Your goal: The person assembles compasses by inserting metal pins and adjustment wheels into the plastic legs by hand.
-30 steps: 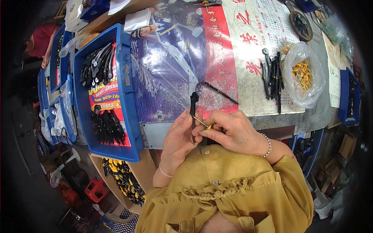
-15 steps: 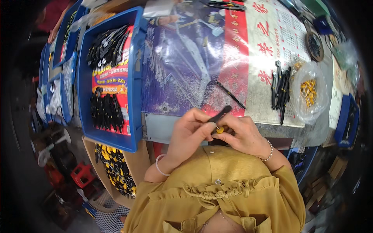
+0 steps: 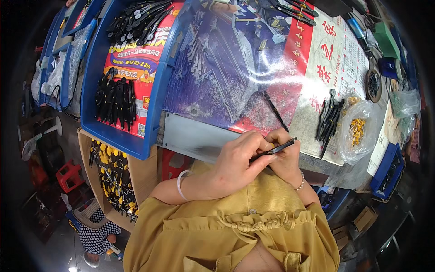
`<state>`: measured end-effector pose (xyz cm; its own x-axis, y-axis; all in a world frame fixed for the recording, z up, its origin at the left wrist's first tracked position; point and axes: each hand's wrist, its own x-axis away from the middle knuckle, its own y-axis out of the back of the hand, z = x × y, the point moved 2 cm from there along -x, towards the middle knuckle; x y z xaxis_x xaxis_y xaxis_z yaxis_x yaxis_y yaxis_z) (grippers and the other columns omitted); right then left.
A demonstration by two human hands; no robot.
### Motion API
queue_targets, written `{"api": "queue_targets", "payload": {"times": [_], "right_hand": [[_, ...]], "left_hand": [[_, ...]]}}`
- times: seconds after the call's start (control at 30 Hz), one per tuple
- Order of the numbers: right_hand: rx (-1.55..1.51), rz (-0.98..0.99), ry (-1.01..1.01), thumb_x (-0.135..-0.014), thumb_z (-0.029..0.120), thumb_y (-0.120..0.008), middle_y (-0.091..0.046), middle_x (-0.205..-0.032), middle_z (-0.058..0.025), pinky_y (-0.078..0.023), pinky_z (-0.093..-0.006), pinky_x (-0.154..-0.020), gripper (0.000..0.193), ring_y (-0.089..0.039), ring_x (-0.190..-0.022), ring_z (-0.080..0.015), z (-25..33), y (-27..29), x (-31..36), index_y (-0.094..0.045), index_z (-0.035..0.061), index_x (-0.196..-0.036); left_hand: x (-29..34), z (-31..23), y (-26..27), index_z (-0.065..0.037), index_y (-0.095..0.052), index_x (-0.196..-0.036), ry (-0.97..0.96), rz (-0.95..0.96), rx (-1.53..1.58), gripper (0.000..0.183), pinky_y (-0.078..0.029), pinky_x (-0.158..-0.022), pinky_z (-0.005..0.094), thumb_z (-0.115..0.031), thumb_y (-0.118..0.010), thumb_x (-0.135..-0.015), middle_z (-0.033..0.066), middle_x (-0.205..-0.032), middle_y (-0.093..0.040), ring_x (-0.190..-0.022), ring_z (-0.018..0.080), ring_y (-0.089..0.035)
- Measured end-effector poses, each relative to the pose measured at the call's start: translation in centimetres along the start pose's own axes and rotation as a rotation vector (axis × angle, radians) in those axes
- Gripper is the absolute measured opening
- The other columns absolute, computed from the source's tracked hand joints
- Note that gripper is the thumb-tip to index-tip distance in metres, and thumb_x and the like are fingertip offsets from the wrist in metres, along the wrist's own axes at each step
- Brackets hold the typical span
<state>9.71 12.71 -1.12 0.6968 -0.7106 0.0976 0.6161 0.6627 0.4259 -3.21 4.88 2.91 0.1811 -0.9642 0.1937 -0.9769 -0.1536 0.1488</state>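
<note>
Both hands meet in front of my chest, just off the table's front edge. My left hand (image 3: 240,163) is closed, thumb and fingers pinching a slim black part (image 3: 282,146) that slants up to the right. My right hand (image 3: 286,158) is curled against the same part, its fingertips partly hidden behind it. Whether the right fingers also hold something small does not show. Beyond the hands, one long black part (image 3: 275,111) lies alone on the poster-covered tabletop. To its right sits a small pile of black parts (image 3: 330,120), beside a clear plastic bag (image 3: 369,147) of small yellow pieces (image 3: 358,130).
A blue tray (image 3: 152,118) with two heaps of black parts stands at left. Below it, a cardboard box (image 3: 147,174) holds yellow-and-black parts. More black tools (image 3: 297,11) lie at the far edge. A round dark dish (image 3: 373,85) and a blue bin (image 3: 389,174) are at right. Another person (image 3: 95,233) is at lower left.
The view has shifted. The black part has tipped from steep to flatter, and my left hand now covers more of it. The yellow piece at my right fingertips no longer shows.
</note>
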Motion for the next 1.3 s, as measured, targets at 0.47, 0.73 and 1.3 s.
{"api": "queue_targets", "payload": {"times": [0.47,0.73,1.3], "right_hand": [[-0.538,0.069,-0.337,-0.067,0.010,-0.076,-0.061,-0.073,-0.0043,-0.045,-0.0200,-0.056,0.026,-0.056,-0.068,-0.0056,-0.7,-0.7,-0.1,-0.054,0.0016,-0.080],[-0.457,0.160,-0.129,-0.069,0.014,-0.074,-0.060,-0.075,-0.0025,-0.046,-0.0251,-0.059,0.028,-0.056,-0.068,-0.0103,0.0,-0.1,-0.3,-0.057,0.0004,-0.088],[-0.626,0.330,-0.184,-0.078,0.007,-0.066,-0.057,-0.096,-0.0042,-0.044,-0.0245,-0.076,0.027,-0.054,-0.087,-0.0099,-1.2,-0.6,0.0,-0.052,0.0013,-0.100]], "left_hand": [[-0.1,-0.7,-0.2,0.000,-0.052,-0.084,-0.053,-0.059,-0.075,0.018,-0.046,-0.057,0.0339,-0.006,-0.067,-0.076,0.0127,-0.079,-0.054,-0.067,0.0281,-0.058],[0.1,-0.8,0.1,0.000,-0.052,-0.085,-0.109,-0.109,-0.116,0.019,-0.045,-0.056,0.0348,-0.006,-0.067,-0.076,0.0124,-0.077,-0.053,-0.066,0.0283,-0.058],[-0.1,-1.8,0.3,0.001,-0.054,-0.086,-0.174,-0.092,-0.308,0.019,-0.048,-0.052,0.0347,-0.002,-0.069,-0.074,0.0140,-0.076,-0.055,-0.062,0.0298,-0.060]]}}
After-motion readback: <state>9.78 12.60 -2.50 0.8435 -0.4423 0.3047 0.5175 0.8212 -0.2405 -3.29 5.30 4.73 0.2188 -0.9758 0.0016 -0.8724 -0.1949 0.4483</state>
